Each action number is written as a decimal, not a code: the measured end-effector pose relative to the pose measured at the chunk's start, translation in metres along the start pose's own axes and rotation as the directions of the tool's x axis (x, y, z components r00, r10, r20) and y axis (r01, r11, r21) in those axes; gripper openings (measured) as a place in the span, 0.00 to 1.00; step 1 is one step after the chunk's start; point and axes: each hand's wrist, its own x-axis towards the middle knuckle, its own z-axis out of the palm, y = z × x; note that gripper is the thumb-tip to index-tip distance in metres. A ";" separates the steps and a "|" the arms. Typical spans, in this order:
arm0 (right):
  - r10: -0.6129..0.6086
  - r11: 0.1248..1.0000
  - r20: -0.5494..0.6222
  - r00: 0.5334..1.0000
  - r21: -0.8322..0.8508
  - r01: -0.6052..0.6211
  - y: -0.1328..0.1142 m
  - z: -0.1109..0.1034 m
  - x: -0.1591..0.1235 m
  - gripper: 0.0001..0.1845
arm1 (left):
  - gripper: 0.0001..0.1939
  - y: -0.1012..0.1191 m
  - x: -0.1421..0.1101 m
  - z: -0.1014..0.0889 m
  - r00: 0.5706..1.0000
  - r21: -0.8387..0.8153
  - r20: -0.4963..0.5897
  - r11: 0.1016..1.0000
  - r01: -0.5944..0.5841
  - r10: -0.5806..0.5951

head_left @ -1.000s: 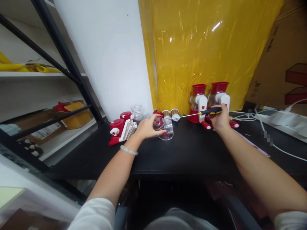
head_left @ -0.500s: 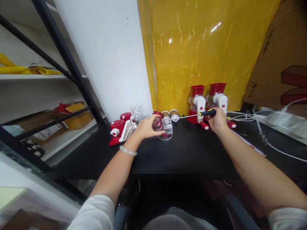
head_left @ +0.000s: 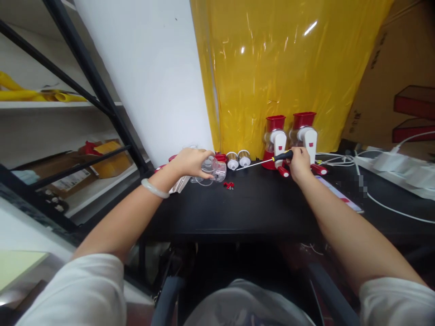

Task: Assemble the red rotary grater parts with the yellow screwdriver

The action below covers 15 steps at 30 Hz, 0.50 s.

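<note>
My left hand (head_left: pixel 197 164) is closed round a clear plastic housing (head_left: pixel 217 169), held just above the black table (head_left: pixel 224 213). In my right hand (head_left: pixel 299 164) is a screwdriver (head_left: pixel 282 156) with a black and yellow handle. Its long metal shaft points left, and the tip is apart from the clear housing. A few small red parts (head_left: pixel 229 185) lie on the table below and right of the housing. Behind them stand two metal grater drums (head_left: pixel 238 159) with white ends. Red and white parts (head_left: pixel 179 184) at the left are mostly hidden by my left hand and forearm.
Two red and white rotary graters (head_left: pixel 276 141) stand at the back right. Near my right forearm lies a phone (head_left: pixel 340 194). White cables and a power strip (head_left: pixel 387 170) occupy the right side. A black-framed shelf (head_left: pixel 98 105) rises at the left; yellow sheeting (head_left: pixel 272 68) hangs behind.
My left hand has moved left with the clear housing, away from the screwdriver tip. The small red parts on the table now show plainly. My right hand has shifted slightly left, the screwdriver tilting more.
</note>
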 end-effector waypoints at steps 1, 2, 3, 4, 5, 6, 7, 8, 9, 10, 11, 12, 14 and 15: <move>-0.002 0.999 -0.017 1.000 -0.046 0.001 0.000 0.001 -0.002 0.09 | 0.42 -0.001 0.004 0.000 0.999 0.024 0.030 0.999 -0.031 0.030; -0.010 0.996 -0.032 0.999 -0.090 0.007 0.000 0.001 -0.005 0.08 | 0.41 -0.002 0.009 0.000 0.996 0.039 0.056 0.997 -0.065 0.063; -0.024 0.991 -0.045 0.999 -0.131 0.018 -0.001 0.002 -0.007 0.07 | 0.39 -0.002 0.014 0.000 0.993 0.047 0.077 0.994 -0.095 0.091; -0.049 0.983 -0.035 0.998 -0.176 0.042 -0.002 0.003 -0.009 0.07 | 0.37 -0.001 0.019 0.000 0.989 0.052 0.097 0.991 -0.121 0.115; -0.073 0.975 -0.022 0.997 -0.213 0.067 -0.003 0.003 -0.011 0.07 | 0.35 0.001 0.025 0.000 0.985 0.060 0.109 0.988 -0.141 0.134; -0.086 0.967 -0.010 0.996 -0.240 0.081 -0.004 0.003 -0.013 0.06 | 0.34 0.004 0.031 -0.001 0.982 0.070 0.111 0.985 -0.158 0.150; -0.086 0.963 -0.001 0.996 -0.257 0.083 -0.005 0.004 -0.015 0.06 | 0.33 0.008 0.037 -0.002 0.979 0.083 0.115 0.980 -0.179 0.169; -0.078 0.961 0.006 0.997 -0.267 0.077 -0.006 0.004 -0.016 0.06 | 0.31 0.011 0.044 -0.003 0.977 0.096 0.111 0.977 -0.192 0.181; -0.065 0.960 0.013 0.998 -0.274 0.066 -0.006 0.004 -0.016 0.06 | 0.29 0.015 0.050 -0.003 0.976 0.099 0.111 0.975 -0.201 0.189; -0.055 0.959 0.016 0.998 -0.278 0.058 -0.006 0.003 -0.016 0.07 | 0.25 0.019 0.057 -0.003 0.973 0.083 0.116 0.974 -0.212 0.202; -0.052 0.958 0.016 0.999 -0.283 0.055 -0.006 0.003 -0.016 0.07 | 0.21 0.023 0.063 -0.003 0.971 0.048 0.125 0.976 -0.211 0.204; -0.055 0.956 0.014 0.998 -0.289 0.057 -0.006 0.003 -0.015 0.07 | 0.16 0.026 0.069 -0.001 0.975 -0.004 0.116 0.982 -0.189 0.189; -0.066 0.950 0.012 0.998 -0.305 0.067 -0.005 0.002 -0.014 0.07 | 0.12 0.029 0.077 0.003 0.980 -0.116 0.086 0.979 -0.170 0.180; -0.069 0.948 0.010 0.998 -0.311 0.068 -0.005 0.001 -0.013 0.07 | 0.10 0.028 0.080 0.004 0.982 -0.145 0.082 0.977 -0.159 0.172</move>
